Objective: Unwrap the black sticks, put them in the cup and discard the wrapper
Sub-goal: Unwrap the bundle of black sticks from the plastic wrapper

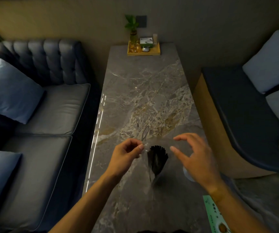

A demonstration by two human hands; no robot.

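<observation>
1. A person stands at the near end of a long marble worktop (143,98) and looks down at their two bare hands, which hover close together above it.
2. Between the hands is a bundle of black sticks (157,159), fanned at the top and narrowing to a point below, near the worktop's near end and a little right of centre.
3. A clear wrapper (149,172) appears to hang around the bundle. It is faint and hard to trace.
4. The left hand (127,155) has its fingers curled, and its thumb and forefinger pinch a corner of the clear film just left of the stick tops.
5. The right hand (194,153) is spread, fingers apart and lightly bent, just right of the sticks. It holds nothing.
6. Step in hand, as I judge it: the unwrapping. The sticks are not yet free of the film.
7. The next move probably calls for the right hand to steady the sticks while the left peels the film away.
8. A pale round shape, possibly the cup (188,174), lies partly hidden under the right wrist at the worktop's right edge. I cannot be sure.
9. Nearby: a green printed card (218,216) at the near right corner, a wooden tray (143,51) with a small plant (133,26) at the far end, and a dark sofa (42,106) to the left.
10. Nothing blocks the hands. No bin is in sight.
</observation>
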